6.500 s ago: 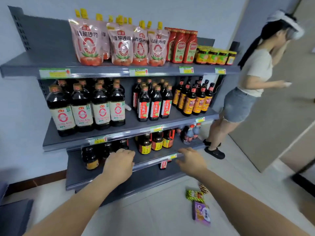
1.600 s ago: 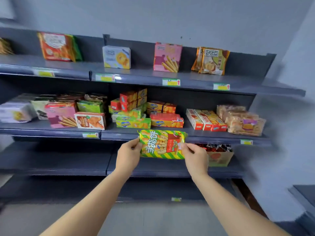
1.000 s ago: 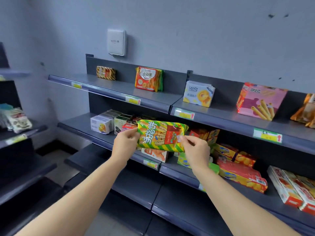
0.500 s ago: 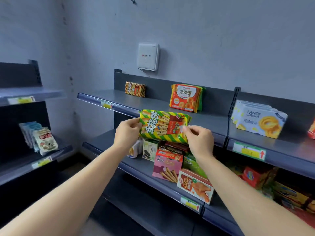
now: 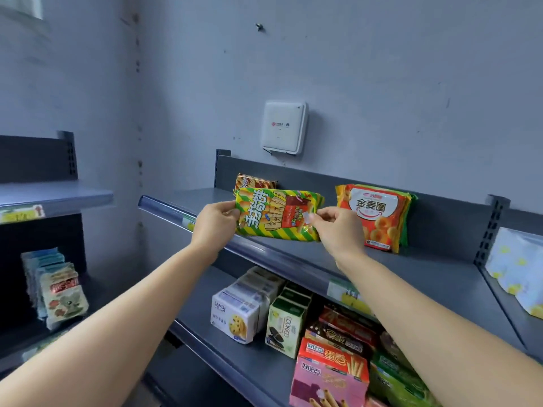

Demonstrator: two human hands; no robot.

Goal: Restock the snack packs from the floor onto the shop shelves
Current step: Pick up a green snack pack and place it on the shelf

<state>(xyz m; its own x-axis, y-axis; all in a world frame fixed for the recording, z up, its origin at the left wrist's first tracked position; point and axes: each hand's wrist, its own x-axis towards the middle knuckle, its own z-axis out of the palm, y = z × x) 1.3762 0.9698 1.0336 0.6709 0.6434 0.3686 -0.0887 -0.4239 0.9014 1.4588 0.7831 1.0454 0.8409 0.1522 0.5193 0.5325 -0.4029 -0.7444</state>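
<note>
A green-and-yellow striped snack pack (image 5: 277,214) is held level in front of the top grey shelf (image 5: 411,277). My left hand (image 5: 214,226) pinches its left end and my right hand (image 5: 338,230) pinches its right end. Right behind the pack, a similar striped pack (image 5: 254,181) leans against the shelf's back panel, mostly hidden. An orange pack (image 5: 374,215) with ring snacks stands on the same shelf just to the right of my right hand.
The middle shelf (image 5: 249,356) below holds a white cookie box (image 5: 235,318), a green box (image 5: 286,327) and a pink box (image 5: 329,377). A white wall device (image 5: 283,127) hangs above. Another shelf unit (image 5: 53,198) with small packets (image 5: 55,286) stands left.
Both hands have lifted the striped pack from middle-shelf height to the top shelf, and it is now in front of the matching pack at the left. The view has swung left and up.
</note>
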